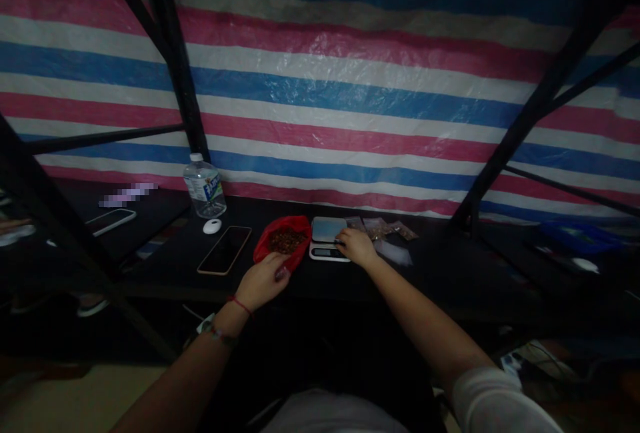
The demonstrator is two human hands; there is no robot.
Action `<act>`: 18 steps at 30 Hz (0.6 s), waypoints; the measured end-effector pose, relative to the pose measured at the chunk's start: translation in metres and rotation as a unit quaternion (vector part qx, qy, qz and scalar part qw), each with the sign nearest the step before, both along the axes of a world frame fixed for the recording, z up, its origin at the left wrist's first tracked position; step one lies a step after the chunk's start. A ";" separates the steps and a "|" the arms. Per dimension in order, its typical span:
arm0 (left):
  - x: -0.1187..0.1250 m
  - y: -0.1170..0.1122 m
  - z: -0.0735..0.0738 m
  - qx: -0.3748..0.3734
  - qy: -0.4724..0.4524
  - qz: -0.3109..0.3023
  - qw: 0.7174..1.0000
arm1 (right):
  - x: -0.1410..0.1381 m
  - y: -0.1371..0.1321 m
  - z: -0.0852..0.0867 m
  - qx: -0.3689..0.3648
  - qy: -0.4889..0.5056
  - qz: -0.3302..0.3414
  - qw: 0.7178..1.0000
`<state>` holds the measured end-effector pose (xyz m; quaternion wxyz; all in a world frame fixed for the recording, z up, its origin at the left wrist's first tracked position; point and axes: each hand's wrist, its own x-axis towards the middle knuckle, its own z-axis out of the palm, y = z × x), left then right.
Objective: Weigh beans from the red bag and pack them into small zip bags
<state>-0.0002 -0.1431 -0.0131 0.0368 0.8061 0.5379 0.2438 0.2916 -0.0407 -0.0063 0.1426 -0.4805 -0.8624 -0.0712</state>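
Observation:
My left hand (263,280) grips the near edge of a red plastic bag (283,240) that lies open on the black table and holds brown bits. My right hand (356,245) rests curled on the right front of a small digital scale (326,234), fingertips near its display. Small clear packets (381,228) with brown contents lie just beyond and to the right of that hand. An empty clear packet (397,254) lies beside my right wrist.
A phone (225,249) lies face up left of the bag, with a white oval object (212,226) and a water bottle (205,186) behind it. Another phone (111,221) lies far left. Black frame bars (173,53) cross a striped tarp wall (350,86).

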 end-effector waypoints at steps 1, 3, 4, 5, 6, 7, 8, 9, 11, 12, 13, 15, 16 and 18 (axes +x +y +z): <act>0.000 0.000 0.000 -0.004 0.002 0.001 1.000 | -0.003 0.000 0.003 0.007 -0.026 0.004 1.000; 0.000 0.000 0.001 -0.009 0.004 0.006 1.000 | -0.008 0.000 0.006 0.017 -0.071 0.013 0.997; 0.000 0.000 0.001 -0.013 0.005 0.010 1.000 | -0.008 -0.001 0.007 0.019 -0.086 0.018 0.996; 0.001 0.000 0.002 -0.018 0.006 0.015 1.000 | -0.008 -0.004 0.007 0.019 -0.095 0.026 0.995; 0.001 0.000 0.002 -0.022 0.006 0.020 1.000 | -0.007 -0.007 0.006 0.019 -0.098 0.034 0.994; 0.001 0.000 0.002 -0.027 0.007 0.021 0.999 | -0.005 -0.011 0.005 0.019 -0.096 0.043 0.994; 0.002 0.000 0.003 -0.030 0.006 0.020 0.999 | -0.003 -0.016 0.004 0.019 -0.089 0.052 0.994; 0.003 0.000 0.003 -0.031 0.003 0.014 0.999 | 0.001 -0.022 0.003 0.019 -0.080 0.058 0.995; 0.005 -0.002 0.004 -0.029 -0.007 -0.004 1.000 | 0.007 -0.034 0.002 0.011 -0.059 0.059 0.996; 0.006 -0.003 0.004 -0.026 -0.014 -0.015 0.999 | 0.009 -0.039 0.004 0.003 -0.045 0.055 0.997; 0.007 -0.004 0.004 -0.023 -0.021 -0.028 0.999 | 0.010 -0.044 0.006 -0.004 -0.027 0.049 0.998; 0.007 -0.006 0.006 -0.006 -0.035 -0.055 0.998 | 0.007 -0.050 0.015 -0.017 0.032 0.045 0.998; 0.006 -0.006 0.007 0.015 -0.048 -0.058 0.997 | 0.003 -0.051 0.021 -0.020 0.074 0.049 0.996; 0.000 -0.004 0.010 0.084 -0.093 -0.030 0.992 | -0.011 -0.050 0.034 -0.029 0.165 0.074 0.983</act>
